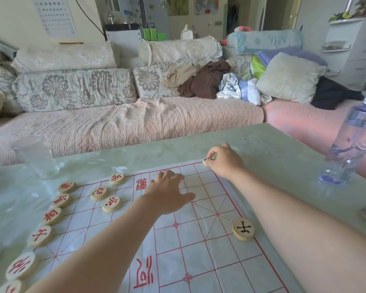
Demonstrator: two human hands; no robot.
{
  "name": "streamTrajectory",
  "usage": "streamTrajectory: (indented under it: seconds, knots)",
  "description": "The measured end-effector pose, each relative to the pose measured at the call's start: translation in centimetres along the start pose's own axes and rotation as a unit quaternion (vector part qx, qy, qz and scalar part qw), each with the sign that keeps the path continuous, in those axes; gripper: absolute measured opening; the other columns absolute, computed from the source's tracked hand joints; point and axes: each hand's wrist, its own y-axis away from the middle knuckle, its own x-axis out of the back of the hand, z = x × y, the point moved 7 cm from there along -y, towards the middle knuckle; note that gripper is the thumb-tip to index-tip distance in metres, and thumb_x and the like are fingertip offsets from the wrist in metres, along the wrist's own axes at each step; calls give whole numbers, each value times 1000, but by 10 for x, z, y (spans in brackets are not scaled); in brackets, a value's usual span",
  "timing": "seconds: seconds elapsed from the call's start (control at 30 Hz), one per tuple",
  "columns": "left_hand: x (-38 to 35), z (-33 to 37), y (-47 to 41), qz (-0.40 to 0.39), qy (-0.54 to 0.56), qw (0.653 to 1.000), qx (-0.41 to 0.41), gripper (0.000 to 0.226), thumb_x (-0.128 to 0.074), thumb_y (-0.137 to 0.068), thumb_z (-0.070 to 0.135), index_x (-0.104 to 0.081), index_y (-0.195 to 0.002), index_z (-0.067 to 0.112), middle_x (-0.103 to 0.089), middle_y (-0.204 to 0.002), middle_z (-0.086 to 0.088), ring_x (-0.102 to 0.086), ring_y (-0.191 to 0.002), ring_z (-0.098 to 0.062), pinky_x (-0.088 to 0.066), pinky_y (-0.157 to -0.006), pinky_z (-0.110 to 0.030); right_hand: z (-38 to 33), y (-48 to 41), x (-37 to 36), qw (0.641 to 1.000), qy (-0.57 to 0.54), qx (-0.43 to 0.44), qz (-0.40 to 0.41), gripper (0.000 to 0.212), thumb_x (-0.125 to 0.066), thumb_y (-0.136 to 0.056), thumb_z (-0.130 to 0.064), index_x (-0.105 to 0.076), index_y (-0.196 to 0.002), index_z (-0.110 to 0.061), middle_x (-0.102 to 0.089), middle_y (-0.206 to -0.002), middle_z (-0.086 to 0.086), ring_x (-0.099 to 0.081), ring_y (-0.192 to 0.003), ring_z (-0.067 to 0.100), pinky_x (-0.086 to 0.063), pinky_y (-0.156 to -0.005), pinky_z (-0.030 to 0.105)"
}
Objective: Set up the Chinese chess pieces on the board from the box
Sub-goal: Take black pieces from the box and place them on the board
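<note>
Right hand (224,160) pinches a round wooden piece (205,161) at the thin sheet board's (199,250) far corner; left hand (169,193) presses flat, fingers spread.

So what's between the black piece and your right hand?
Head view: just bare board from black piece to right hand, which pinches a second piece.

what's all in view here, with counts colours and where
red-lettered pieces: nine, pale wood, six along the board's left edge, three further in
black-lettered pieces: two, pale wood, one on the right edge, one held at the far right corner
board: one, white, red lines, on table
table: one, pale green
glass: one, clear, table's far left
bottle: one, clear bluish, right of board
sofa: one, pink cover, behind table
left hand: spread over the board
right hand: fingers pinch a black-lettered piece
</note>
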Motion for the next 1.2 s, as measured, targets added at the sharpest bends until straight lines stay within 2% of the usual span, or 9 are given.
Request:
streamTrajectory:
  seconds: [0.13,0.33,0.4,0.57,0.67,0.8,0.9,1.07,1.2]
  knots:
    - [17,-6,14,54,34,998,2,59,-47,-86,62,-41,-137,34,-37,-139,7,-28,-132,-15,-32,-103,-37,-31,14,3,999,10,45,-1,13,-59,-91,-27,-67,-101,-29,-52,-114,0,-60,-98,24,-46,-79,31]
    - [45,-50,57,108,69,991,44,36,-54,-87,48,-55,-117,28,-50,-117,2,-41,-117,-21,-40,-94,-35,-117,63,0,985,-107,116,-67,9,-61,-90,-23,-67,-89,-29,-68,-96,-9,-63,-93,13,-51,-82,30]
    - [55,-71,80,121,84,987,68,30,-55,-86,45,-57,-111,28,-52,-111,2,-45,-112,-21,-42,-91,-35,-149,85,-4,977,-133,138,-94,8,-62,-89,-23,-68,-89,-28,-68,-93,-8,-63,-92,13,-52,-83,29]
    - [78,-128,147,151,95,977,113,26,-58,-85,42,-60,-105,25,-58,-103,1,-56,-100,-22,-45,-82,-33,-227,150,-21,953,-162,197,-161,8,-66,-89,-21,-71,-95,-23,-62,-82,-14,-60,-80,10,-44,-67,17]
    - [91,-164,192,167,101,969,149,19,-58,-84,36,-63,-101,27,-57,-97,6,-58,-96,-22,-48,-80,-32,-272,189,-35,938,-162,233,-200,13,-66,-90,-22,-72,-102,-22,-64,-87,-11,-58,-80,7,-41,-66,15]
    - [97,-211,249,171,96,963,185,18,-57,-85,33,-65,-100,27,-61,-97,0,-59,-93,-23,-48,-79,-32,-326,228,-55,924,-157,268,-223,16,-68,-89,-20,-72,-105,-19,-60,-82,-16,-56,-81,6,-39,-67,15]
    - [98,-248,290,168,83,958,218,20,-54,-85,32,-65,-101,30,-60,-99,3,-57,-96,-21,-48,-83,-33,-364,251,-76,915,-143,283,-249,19,-66,-89,-21,-70,-108,-22,-65,-94,-10,-59,-87,8,-42,-75,21]
    - [103,-295,338,163,60,959,222,24,-55,-83,20,-66,-104,25,-63,-105,1,-57,-106,-25,-45,-90,-33,-424,288,-105,898,-114,327,-273,26,-64,-91,-21,-68,-116,-24,-68,-110,-4,-58,-87,9,-41,-71,19]
    - [95,-323,368,123,71,960,239,41,-53,-88,9,-61,-120,33,-56,-118,3,-52,-115,-20,-43,-97,-33,-456,303,-133,894,-33,340,-290,43,-60,-91,-23,-58,-133,-29,-59,-135,-4,-57,-119,17,-47,-97,30]
